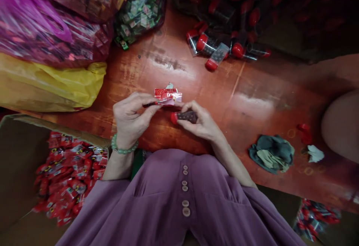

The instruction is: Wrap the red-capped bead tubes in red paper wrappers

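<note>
My left hand (131, 115), with a green bead bracelet at the wrist, pinches a small red and clear plastic wrapper (165, 100) near the middle of the table. In my right hand (202, 120) is a small dark bottle with a red cap (183, 117), lying on its side with the cap pointing left. The fingers of my right hand wrap round the bottle's right end. A red printed piece (165, 92) lies at the wrapper, just beyond my left fingertips.
Red-capped bottles (213, 48) lie on the reddish table (174, 134) at the back. Filled bags (50, 85) stand at the left, above a box of red packets (70, 175). A dark cloth (272, 152) lies at the right.
</note>
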`<action>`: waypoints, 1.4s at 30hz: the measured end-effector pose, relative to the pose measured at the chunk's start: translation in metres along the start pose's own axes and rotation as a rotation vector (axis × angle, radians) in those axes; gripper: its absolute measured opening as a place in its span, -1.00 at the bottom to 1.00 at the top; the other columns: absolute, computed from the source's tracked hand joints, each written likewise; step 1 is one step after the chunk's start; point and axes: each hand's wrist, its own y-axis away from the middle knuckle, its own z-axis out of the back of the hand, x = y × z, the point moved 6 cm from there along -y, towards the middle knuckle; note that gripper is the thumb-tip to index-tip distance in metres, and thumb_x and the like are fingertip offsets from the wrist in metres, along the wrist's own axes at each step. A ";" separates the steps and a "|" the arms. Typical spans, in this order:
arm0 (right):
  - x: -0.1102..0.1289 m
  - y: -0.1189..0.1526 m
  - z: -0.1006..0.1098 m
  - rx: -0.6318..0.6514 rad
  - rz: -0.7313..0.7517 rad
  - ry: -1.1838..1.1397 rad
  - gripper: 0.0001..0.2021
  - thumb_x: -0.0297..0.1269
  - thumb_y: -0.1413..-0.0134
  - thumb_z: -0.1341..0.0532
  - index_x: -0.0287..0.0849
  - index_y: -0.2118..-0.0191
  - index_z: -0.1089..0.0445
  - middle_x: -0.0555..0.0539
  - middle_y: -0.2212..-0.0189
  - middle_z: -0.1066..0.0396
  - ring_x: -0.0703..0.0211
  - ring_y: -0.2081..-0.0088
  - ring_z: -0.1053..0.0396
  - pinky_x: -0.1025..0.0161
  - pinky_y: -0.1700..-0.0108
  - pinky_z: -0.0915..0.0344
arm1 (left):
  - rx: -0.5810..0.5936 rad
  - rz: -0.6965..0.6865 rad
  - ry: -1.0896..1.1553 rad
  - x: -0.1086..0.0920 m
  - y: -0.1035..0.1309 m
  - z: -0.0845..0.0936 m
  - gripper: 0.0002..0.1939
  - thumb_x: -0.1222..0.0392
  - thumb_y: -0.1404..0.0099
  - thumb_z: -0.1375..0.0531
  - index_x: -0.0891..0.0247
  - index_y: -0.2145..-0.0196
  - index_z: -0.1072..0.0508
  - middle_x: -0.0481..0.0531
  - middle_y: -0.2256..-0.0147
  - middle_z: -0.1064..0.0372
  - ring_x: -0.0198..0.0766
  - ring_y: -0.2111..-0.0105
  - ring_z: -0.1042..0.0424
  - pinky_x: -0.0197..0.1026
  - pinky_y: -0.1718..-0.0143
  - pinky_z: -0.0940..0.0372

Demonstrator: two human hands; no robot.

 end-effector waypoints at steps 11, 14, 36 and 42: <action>0.014 0.043 0.044 -0.443 0.088 -0.065 -0.61 -0.07 0.02 -0.45 -0.01 0.09 -0.42 -0.02 0.21 -0.55 0.16 0.20 -0.54 0.19 0.11 -0.50 | 0.215 0.140 0.236 0.004 0.028 -0.040 -0.91 0.24 -0.12 -0.42 0.20 0.35 -0.64 -0.01 0.36 -0.58 -0.29 0.36 -0.52 -0.25 0.25 -0.43; 0.020 0.042 0.035 -0.395 0.158 -0.013 -0.72 -0.16 -0.06 -0.41 -0.03 0.12 -0.45 -0.01 0.20 -0.56 0.15 0.15 -0.54 0.17 0.05 -0.49 | 0.236 0.162 0.310 0.004 0.029 -0.044 -0.91 0.26 -0.11 -0.42 0.20 0.37 -0.63 -0.02 0.38 -0.58 -0.31 0.38 -0.52 -0.27 0.27 -0.42; 0.021 0.027 0.026 0.027 -0.017 0.226 -0.90 -0.34 -0.17 -0.28 -0.13 0.18 -0.40 0.03 0.35 -0.46 0.31 0.39 -0.36 0.32 0.30 -0.32 | 0.486 0.478 0.473 0.018 0.045 -0.077 -0.86 0.14 -0.20 -0.33 0.23 0.33 -0.65 0.02 0.41 -0.60 -0.31 0.46 -0.50 -0.29 0.39 -0.39; 0.026 0.018 0.025 0.157 -0.010 0.300 -0.88 -0.34 -0.19 -0.24 -0.13 0.15 -0.35 -0.02 0.27 -0.46 0.26 0.33 -0.37 0.29 0.26 -0.31 | 0.468 0.467 0.461 0.015 0.041 -0.079 -0.84 0.11 -0.19 -0.32 0.25 0.34 -0.64 0.02 0.43 -0.59 -0.30 0.47 -0.49 -0.29 0.41 -0.39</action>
